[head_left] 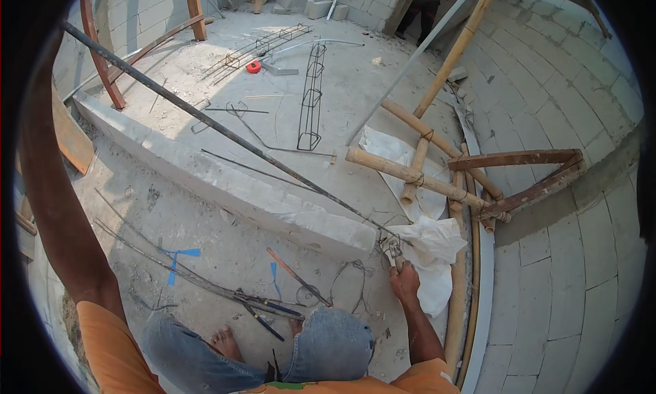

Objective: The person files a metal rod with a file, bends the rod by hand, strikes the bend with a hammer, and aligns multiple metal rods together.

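Note:
A long dark metal bar [205,124] slants across the view, from high on the left down to the floor on the right. My left arm reaches up along the left edge to the bar's raised end. My left hand [57,39] closes there at the dark rim of the view, its fingers barely showing. Low on the right, my right hand [404,280] is wrapped round a light metal tool [391,253], whose exact kind I cannot make out. The tool's head meets the bar's lower end beside a crumpled white sack [430,247].
A low concrete kerb [225,189] crosses the floor. Beyond it lie a rebar cage [312,97] and a red tape measure [253,67]. Rods and a dark-handled tool [263,320] lie by my feet. Bamboo poles [417,172] lean near the right block wall [560,285].

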### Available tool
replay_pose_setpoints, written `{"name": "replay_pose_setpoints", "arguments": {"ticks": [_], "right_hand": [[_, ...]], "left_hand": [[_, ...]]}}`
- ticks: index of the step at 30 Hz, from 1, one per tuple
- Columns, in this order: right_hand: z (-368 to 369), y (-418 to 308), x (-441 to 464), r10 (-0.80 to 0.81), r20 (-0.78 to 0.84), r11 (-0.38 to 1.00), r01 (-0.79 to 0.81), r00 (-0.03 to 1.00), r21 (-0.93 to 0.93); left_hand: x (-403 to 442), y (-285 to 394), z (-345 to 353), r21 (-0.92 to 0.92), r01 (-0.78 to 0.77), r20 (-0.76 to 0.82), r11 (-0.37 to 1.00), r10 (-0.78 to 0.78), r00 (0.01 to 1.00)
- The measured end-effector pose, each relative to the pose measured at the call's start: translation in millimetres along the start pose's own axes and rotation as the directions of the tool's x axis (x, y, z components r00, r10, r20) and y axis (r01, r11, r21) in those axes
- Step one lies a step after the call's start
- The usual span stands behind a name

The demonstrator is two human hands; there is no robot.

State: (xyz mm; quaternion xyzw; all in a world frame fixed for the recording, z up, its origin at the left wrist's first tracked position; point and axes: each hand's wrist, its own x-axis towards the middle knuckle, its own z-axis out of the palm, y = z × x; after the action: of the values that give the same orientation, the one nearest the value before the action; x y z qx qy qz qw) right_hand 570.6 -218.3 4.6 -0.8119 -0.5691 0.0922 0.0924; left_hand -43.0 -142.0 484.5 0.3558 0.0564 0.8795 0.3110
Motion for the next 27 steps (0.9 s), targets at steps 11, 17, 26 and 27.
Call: {"name": "replay_pose_setpoints", "arguments": {"ticks": [11,17,26,27], "right_hand": [[14.5,32.0,9.8,-0.105,-0.056,0.979,0.113,0.993,0.170],[2.0,25.3,1.2,-0.036,0.029,0.996,0.033,0.999,0.086],[-59.3,-15.4,3.3,-0.313,-0.213,0.948,0.292,0.925,-0.125],[-61.4,-16.0,8.1,-0.314,-0.222,0.948,0.293,0.923,-0.124]], "left_hand": [[-191.8,-141.6,-5.5,0.081,0.112,0.228,0.990,-0.128,0.965],[-206.1,-140.6,-18.0,-0.108,0.184,0.222,0.977,-0.156,0.962],[-140.7,-67.8,19.1,-0.304,0.194,0.263,0.933,-0.114,0.958],[-134.2,-60.3,19.5,-0.307,0.191,0.268,0.932,-0.107,0.957]]}}
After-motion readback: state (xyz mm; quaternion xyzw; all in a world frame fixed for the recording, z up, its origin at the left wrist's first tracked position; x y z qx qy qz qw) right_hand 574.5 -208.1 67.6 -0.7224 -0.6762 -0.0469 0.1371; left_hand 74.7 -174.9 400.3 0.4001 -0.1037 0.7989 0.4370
